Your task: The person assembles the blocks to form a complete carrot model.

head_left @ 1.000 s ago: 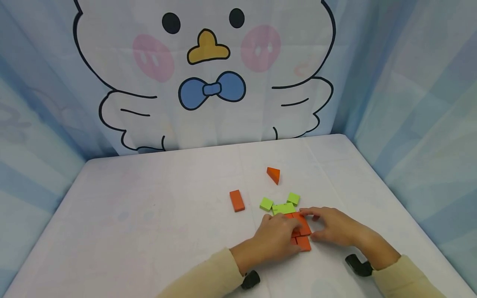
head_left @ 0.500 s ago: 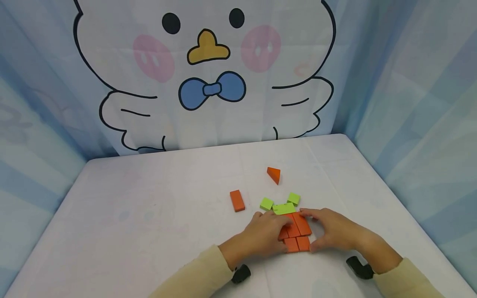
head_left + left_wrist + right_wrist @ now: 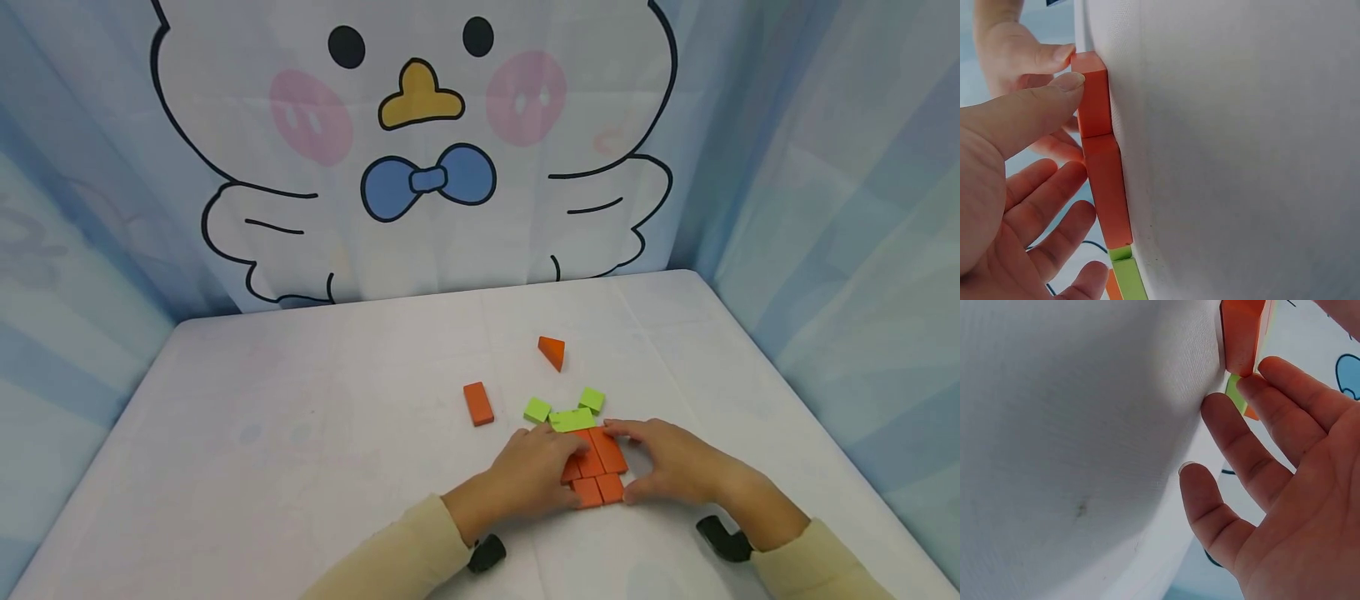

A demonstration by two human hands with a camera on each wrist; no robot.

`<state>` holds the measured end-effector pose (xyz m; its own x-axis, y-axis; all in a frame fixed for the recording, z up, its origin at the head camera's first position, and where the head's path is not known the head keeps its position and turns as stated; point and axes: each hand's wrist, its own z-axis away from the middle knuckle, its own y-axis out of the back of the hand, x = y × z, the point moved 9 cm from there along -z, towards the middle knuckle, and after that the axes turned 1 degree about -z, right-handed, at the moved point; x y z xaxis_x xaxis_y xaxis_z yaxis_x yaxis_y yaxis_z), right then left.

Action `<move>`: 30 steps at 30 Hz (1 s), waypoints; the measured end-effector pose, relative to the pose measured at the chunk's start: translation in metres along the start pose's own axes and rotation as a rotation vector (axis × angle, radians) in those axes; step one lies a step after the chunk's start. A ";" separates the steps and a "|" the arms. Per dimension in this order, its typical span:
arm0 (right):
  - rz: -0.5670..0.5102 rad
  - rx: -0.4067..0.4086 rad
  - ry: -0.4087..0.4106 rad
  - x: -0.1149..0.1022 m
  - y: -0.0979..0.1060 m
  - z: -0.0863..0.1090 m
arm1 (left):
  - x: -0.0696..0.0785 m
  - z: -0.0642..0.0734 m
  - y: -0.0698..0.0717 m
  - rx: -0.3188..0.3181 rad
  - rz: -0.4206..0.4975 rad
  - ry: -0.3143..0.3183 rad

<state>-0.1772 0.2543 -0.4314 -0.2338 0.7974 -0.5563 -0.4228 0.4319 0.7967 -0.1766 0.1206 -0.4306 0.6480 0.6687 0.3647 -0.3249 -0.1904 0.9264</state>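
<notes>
Orange rectangular blocks lie flat in two touching rows, the far row (image 3: pixel 611 450) and the near row (image 3: pixel 612 489). My left hand (image 3: pixel 521 473) is at their left side and covers part of them. In the left wrist view its thumb (image 3: pixel 1041 115) lies along the near block and its fingertips meet the longer block (image 3: pixel 1108 194). At the right side is my right hand (image 3: pixel 671 462), index fingertip at the far corner and thumb by the near row. Its fingers (image 3: pixel 1250 456) are spread and loosely bent. A green block (image 3: pixel 573 419) with a notched edge adjoins the far row.
Two small green blocks, one on the left (image 3: pixel 537 410) and one on the right (image 3: pixel 592 400), sit beyond the notched one. Farther off lie a loose orange rectangular block (image 3: pixel 478 404) and an orange triangular block (image 3: pixel 552 352). A patterned curtain (image 3: pixel 442 242) hangs behind the white table (image 3: pixel 300 467).
Since a second ago my left hand has shifted left, uncovering more of the orange blocks. The right thumb has slid down to the near row. Almost nothing differs over the last half second.
</notes>
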 end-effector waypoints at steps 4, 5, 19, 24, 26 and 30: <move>-0.002 0.001 -0.002 0.000 0.000 0.000 | 0.001 0.000 0.001 0.001 -0.002 -0.009; -0.003 0.000 -0.002 0.000 0.000 0.000 | 0.002 0.001 0.001 0.001 -0.003 -0.011; 0.002 0.001 -0.013 -0.001 -0.001 0.001 | 0.003 0.002 0.003 0.009 -0.023 -0.011; -0.001 -0.001 -0.008 -0.003 0.000 0.001 | 0.000 0.003 0.003 0.001 0.003 -0.006; -0.005 -0.005 -0.009 -0.003 0.000 0.001 | -0.003 0.004 0.005 0.013 0.040 -0.009; -0.020 -0.018 -0.020 -0.003 -0.001 0.001 | -0.018 0.007 0.013 0.038 0.135 0.029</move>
<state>-0.1755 0.2521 -0.4301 -0.2072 0.7970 -0.5673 -0.4435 0.4404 0.7806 -0.1875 0.1011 -0.4248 0.5795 0.6558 0.4838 -0.3808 -0.3069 0.8723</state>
